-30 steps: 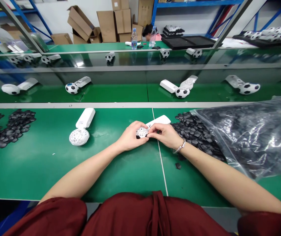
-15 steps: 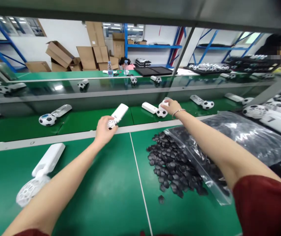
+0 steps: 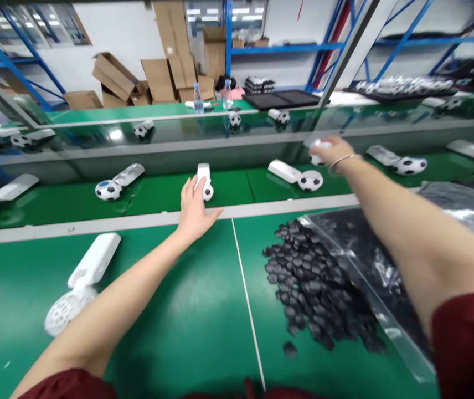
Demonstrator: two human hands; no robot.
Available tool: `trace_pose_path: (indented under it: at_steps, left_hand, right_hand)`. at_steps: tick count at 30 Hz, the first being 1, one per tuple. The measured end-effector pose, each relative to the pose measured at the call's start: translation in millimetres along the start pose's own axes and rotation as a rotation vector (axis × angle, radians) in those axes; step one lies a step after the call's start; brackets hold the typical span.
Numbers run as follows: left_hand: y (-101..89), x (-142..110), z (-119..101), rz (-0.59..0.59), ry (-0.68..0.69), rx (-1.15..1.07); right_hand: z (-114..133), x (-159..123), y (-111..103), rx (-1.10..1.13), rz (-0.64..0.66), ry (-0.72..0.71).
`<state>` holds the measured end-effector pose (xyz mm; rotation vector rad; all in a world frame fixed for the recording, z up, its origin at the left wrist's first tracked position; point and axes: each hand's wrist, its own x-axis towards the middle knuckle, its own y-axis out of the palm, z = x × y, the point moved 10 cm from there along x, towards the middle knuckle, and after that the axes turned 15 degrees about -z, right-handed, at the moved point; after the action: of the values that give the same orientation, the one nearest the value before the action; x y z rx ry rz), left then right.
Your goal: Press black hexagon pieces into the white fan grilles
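Observation:
My left hand (image 3: 195, 206) reaches over the grey rail to the conveyor belt, its fingers spread and resting against a small football-patterned fan (image 3: 205, 180) with a white handle that lies on the belt. Further right, above the belt, my right hand (image 3: 331, 153) is blurred and its fingers curl around a white piece (image 3: 315, 145) that I cannot name. Just left of that hand, a finished football fan (image 3: 299, 174) lies on the belt.
A white fan with a bare cage head (image 3: 80, 281) lies near left on the green table (image 3: 187, 310). A pile of black hexagon pieces (image 3: 309, 280) spills from a clear plastic bag (image 3: 390, 277) on the right. More football fans (image 3: 114, 185) sit along the belt.
My left hand carried the fan from the table to the belt, set it down and opened. My right hand left the fan, reached to the belt and rose with a white piece.

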<state>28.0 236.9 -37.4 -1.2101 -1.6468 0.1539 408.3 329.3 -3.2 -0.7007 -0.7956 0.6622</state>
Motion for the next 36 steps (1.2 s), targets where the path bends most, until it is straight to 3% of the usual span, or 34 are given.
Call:
trace_pose_path:
  at_steps: [2, 5, 8, 10, 12, 13, 14, 16, 20, 25, 30, 36]
  left_hand:
    - [-20.4, -2.7, -50.3, 0.008, 0.142, -0.076]
    - [-41.8, -13.1, -101.3, 0.085, 0.213, -0.153]
    - [-38.6, -44.7, -122.7, 0.335, 0.3, -0.134]
    - [-31.6, -72.4, -114.0, 0.51, 0.33, -0.03]
    - [-32.7, -90.8, -91.0, 0.567, 0.285, 0.107]
    - [-36.3, -95.9, -79.0, 0.554, 0.248, 0.167]
    - [-40.4, -99.9, -68.8, 0.534, 0.218, 0.212]
    - [-45.3, -106.7, -55.3, 0.513, 0.179, 0.258]
    - [-36.4, -117.2, -46.8, 0.543, 0.143, 0.277]
    - [-18.3, -128.1, -44.9, 0.581, 0.11, 0.301]
    - [-20.1, -130.5, -43.5, 0.553, 0.068, 0.275]
    - [-30.0, -127.3, -46.8, 0.494, 0.059, 0.233]
  right_hand:
    - [30.3, -31.6, -24.4, 0.041, 0.079, -0.151]
    - [93.5, -129.6, -52.0, 0.186, 0.355, -0.481]
    - [135.6, -249.1, -63.8, 0.494, 0.743, -0.688]
    - [135.9, -293.5, -57.7, 0.606, 0.859, -0.702]
    - [117.4, -298.7, -39.0, 0.585, 0.79, -0.637]
    - [104.5, -290.2, -30.2, 0.504, 0.666, -0.622]
    - [93.5, -282.2, -23.7, 0.379, 0.529, -0.659]
    - [83.6, -283.8, -9.4, 0.129, 0.4, -0.857]
    - [82.3, -303.6, 8.2, -0.189, 0.323, -1.159]
    - [91.3, -314.0, 11.4, -0.322, 0.259, -1.292]
    - [94.9, -303.0, -5.4, -0.179, 0.153, -1.169]
    - [99.3, -326.7, -38.9, 0.442, 0.362, -0.75]
